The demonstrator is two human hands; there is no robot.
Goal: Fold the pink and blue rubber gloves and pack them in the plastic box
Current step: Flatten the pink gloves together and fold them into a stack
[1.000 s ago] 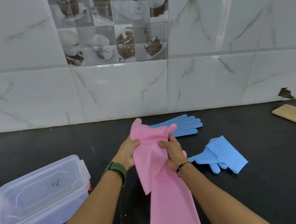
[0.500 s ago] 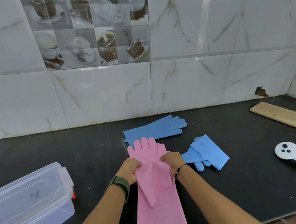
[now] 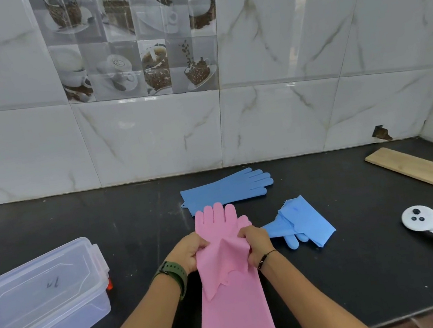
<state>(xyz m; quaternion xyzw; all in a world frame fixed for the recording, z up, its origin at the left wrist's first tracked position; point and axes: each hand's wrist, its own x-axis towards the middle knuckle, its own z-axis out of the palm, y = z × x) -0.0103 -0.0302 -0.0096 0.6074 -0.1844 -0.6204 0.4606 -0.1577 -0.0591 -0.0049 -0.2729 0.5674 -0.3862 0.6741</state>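
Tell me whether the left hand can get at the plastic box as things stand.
Probably yes: the plastic box sits just left of the left hand with bare counter between, though that hand now grips the pink glove.

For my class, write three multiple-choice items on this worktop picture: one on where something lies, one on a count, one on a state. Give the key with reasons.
1. Where does the clear plastic box stand?
A. Left of the hands
B. Against the wall
C. On the wooden board

2. How many blue rubber gloves lie on the black worktop?
A. One
B. Two
C. Three

3. What state is the box's lid in?
A. Off
B. Propped open
C. Closed on the box

Key: 1 A, it sits left of the left hand. 2 B, a flat blue glove lies near the wall and a folded blue glove beside the right hand. 3 C, the lid covers the box while both hands grip the pink rubber gloves.
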